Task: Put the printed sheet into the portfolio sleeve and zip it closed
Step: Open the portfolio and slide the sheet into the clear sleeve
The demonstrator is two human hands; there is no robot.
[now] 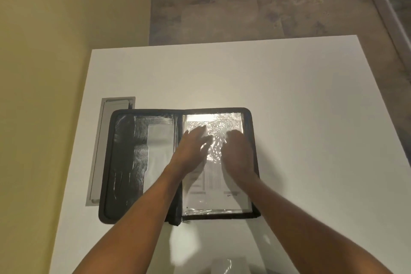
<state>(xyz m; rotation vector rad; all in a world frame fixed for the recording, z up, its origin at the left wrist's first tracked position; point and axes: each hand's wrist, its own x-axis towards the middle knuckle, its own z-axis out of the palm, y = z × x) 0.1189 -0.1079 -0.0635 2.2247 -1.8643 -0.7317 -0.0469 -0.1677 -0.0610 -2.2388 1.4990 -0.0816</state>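
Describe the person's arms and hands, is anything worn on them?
Both forearms are bare as far as the frame shows: no sleeves, watch or bracelets. The left hand and right hand wear no gloves; motion blur hides whether there are rings.

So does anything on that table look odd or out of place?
Nothing is spilled or broken. The clear sleeve on the right page of the open portfolio is crinkled and glaring under the left hand and right hand.

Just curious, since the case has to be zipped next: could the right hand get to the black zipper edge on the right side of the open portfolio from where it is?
Probably yes. The right hand lies on the clear sleeve, beside the zipper edge, with nothing between.
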